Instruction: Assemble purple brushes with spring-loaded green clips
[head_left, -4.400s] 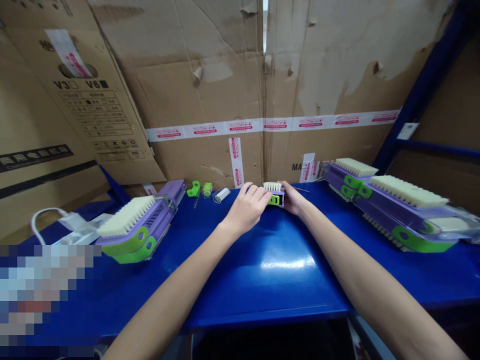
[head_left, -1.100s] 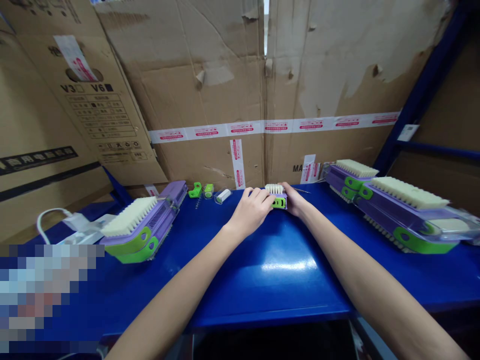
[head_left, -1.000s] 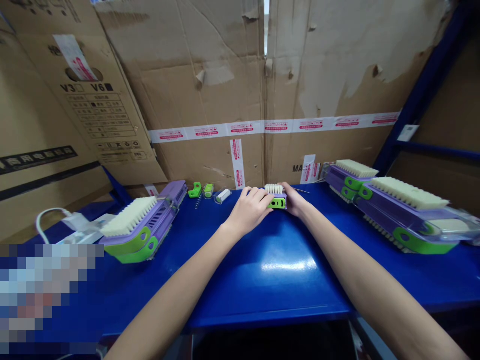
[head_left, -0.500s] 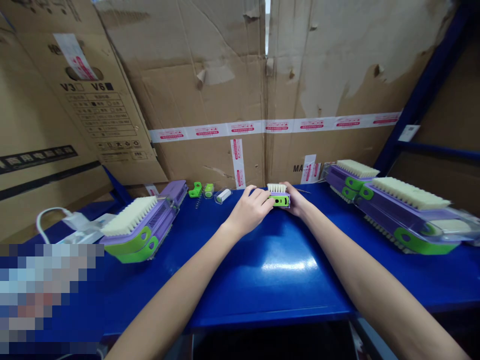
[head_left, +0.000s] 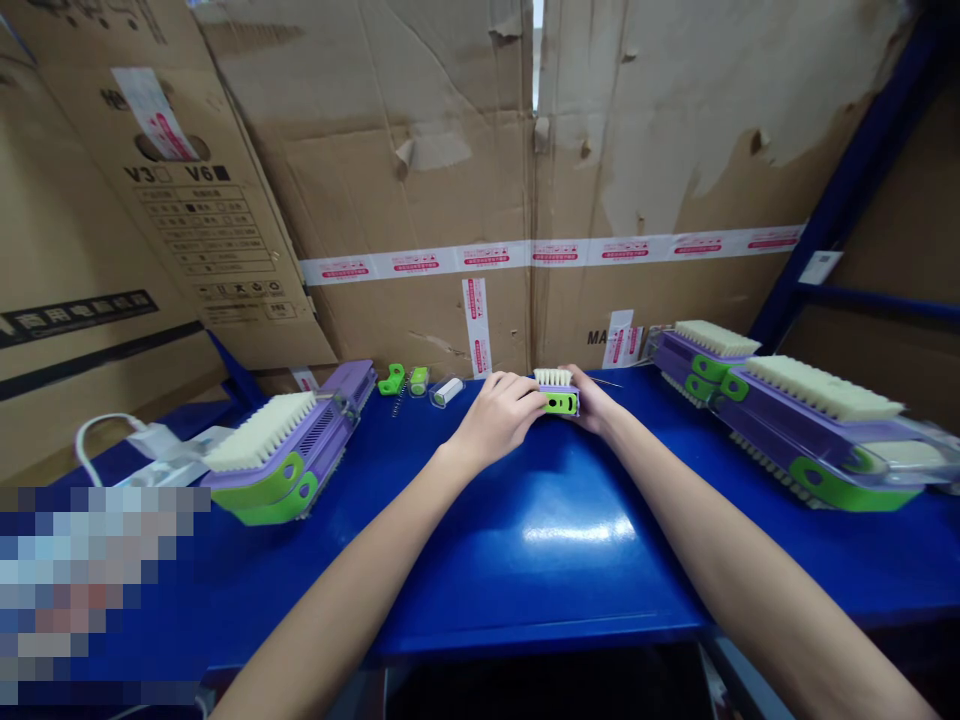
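Observation:
A small brush (head_left: 556, 380) with cream bristles on top, a purple body and a green end piece is held between my two hands over the blue table. My left hand (head_left: 504, 412) is closed on its left side, fingertips against the green piece. My right hand (head_left: 591, 402) grips its right side from behind, most of those fingers being hidden. Left of my hands lie a green bracket (head_left: 391, 380), a dark coil spring (head_left: 401, 396), a small clear-and-green part (head_left: 418, 381) and a clear part with a white block (head_left: 448, 392).
A purple-and-green brush (head_left: 274, 455) rests at the left beside a white plug and cable (head_left: 150, 440). Two more brushes, one farther (head_left: 697, 365) and one nearer (head_left: 817, 430), lie at the right. Cardboard (head_left: 420, 200) walls the back of the blue table (head_left: 525, 590). The lower left is pixelated.
Both hands stay on the brush in nearly the same place. My left hand's fingers have shifted very slightly; the other parts lie as before.

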